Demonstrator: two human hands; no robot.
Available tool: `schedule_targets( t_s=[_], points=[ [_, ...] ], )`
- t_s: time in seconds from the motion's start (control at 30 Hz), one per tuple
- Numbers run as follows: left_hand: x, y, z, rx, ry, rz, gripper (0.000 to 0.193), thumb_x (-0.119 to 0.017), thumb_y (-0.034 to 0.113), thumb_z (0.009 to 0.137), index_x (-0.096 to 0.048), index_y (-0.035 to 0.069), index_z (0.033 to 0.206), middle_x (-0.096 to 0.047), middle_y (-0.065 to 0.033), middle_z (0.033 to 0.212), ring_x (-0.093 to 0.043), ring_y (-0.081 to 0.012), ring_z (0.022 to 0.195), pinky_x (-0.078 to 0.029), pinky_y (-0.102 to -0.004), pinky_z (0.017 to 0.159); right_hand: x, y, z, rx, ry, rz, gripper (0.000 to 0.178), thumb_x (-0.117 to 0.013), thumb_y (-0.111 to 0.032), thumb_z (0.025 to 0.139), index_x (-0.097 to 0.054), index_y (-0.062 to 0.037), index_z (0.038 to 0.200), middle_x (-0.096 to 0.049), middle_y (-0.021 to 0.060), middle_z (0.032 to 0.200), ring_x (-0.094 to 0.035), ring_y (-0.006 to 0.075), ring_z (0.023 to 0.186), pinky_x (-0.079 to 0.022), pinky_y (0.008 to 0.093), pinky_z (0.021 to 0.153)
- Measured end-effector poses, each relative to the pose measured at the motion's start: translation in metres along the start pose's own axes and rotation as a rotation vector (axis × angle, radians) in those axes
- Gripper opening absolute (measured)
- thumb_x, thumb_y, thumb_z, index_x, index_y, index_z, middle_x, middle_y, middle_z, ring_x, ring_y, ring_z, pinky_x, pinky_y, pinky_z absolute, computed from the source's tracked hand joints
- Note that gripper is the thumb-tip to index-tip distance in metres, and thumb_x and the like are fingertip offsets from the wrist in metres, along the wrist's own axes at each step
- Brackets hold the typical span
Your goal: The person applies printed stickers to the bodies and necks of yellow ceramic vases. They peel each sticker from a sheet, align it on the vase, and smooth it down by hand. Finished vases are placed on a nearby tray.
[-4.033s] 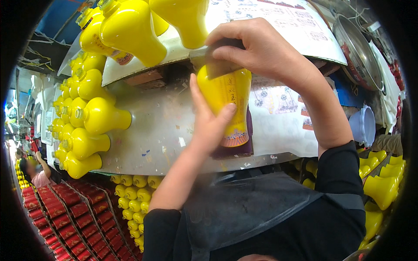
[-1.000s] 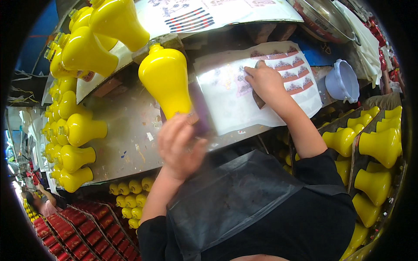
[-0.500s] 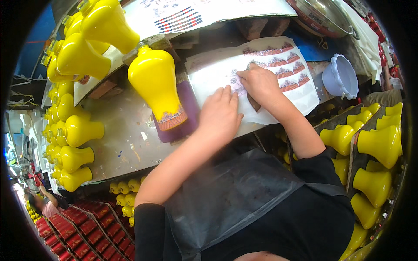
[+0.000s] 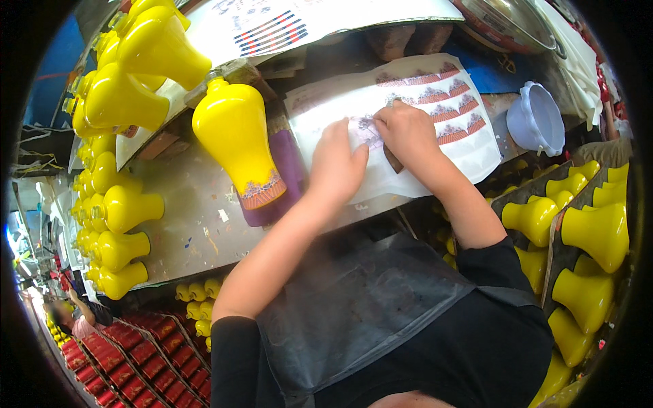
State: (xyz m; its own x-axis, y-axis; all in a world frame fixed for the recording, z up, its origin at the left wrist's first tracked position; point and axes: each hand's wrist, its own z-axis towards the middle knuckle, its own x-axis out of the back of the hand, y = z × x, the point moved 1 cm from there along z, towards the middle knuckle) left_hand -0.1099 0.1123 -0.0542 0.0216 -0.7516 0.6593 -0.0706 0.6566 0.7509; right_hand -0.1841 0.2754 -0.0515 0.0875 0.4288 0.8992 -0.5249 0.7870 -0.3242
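A white sheet (image 4: pixel 309 132) printed with rows of reddish-brown and blue border decals (image 4: pixel 457 109) lies on the metal table. Between my hands is a thin, pale piece with a purple pattern (image 4: pixel 366 132). My left hand (image 4: pixel 335 163) rests at its left edge, slightly blurred, fingers stretched out and thumb apart. At its right edge, my right hand (image 4: pixel 410 134) is closed around a flat dark scraper-like piece (image 4: pixel 392 160), mostly hidden by the palm. A yellow vase (image 4: pixel 231 129) with a patterned band at its foot lies left of the sheet, over a purple pad (image 4: pixel 287 160).
Several yellow vases (image 4: pixel 132 207) line the table's left side, with more on racks (image 4: pixel 588 228) at right. A lavender bucket (image 4: pixel 537 119) stands right of the sheet. A metal basin (image 4: pixel 510 24) and raised white board (image 4: pixel 367 13) are behind. Another person (image 4: pixel 81 319) is far left.
My left hand has shifted slightly up and left, its thumb now apart from the fingers. The right hand keeps nearly the same place. The view has shifted a little.
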Motion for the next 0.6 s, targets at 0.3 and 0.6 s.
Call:
schedule_targets(
  t_s=[0.3,0.6],
  points=[
    [0.012,0.004,0.010,0.346,-0.153,-0.619,0.053,-0.074,0.023,0.092,-0.058,-0.003,0.135,-0.065,-0.0163,0.122,-0.062,-0.0204,0.112,-0.049,-0.0325,0.095,0.046,-0.027,-0.020,0.203,0.114,-0.002,0.002,-0.068,-0.006,0.082,-0.066,-0.0077,0.082,-0.057,0.0115,0.072,-0.068,0.0313,0.067,-0.054,0.0400,0.058],
    [0.036,0.013,-0.020,0.068,0.057,-0.771,0.015,-0.074,0.006,0.092,-0.070,0.001,0.105,-0.071,-0.0030,0.098,-0.066,-0.0114,0.093,-0.050,-0.0256,0.087,0.084,-0.030,-0.028,-0.178,-0.071,0.555,0.023,-0.070,-0.017,0.094,-0.078,-0.0050,0.112,-0.076,0.0150,0.094,-0.072,0.0261,0.076,-0.055,0.0349,0.070]
  ],
)
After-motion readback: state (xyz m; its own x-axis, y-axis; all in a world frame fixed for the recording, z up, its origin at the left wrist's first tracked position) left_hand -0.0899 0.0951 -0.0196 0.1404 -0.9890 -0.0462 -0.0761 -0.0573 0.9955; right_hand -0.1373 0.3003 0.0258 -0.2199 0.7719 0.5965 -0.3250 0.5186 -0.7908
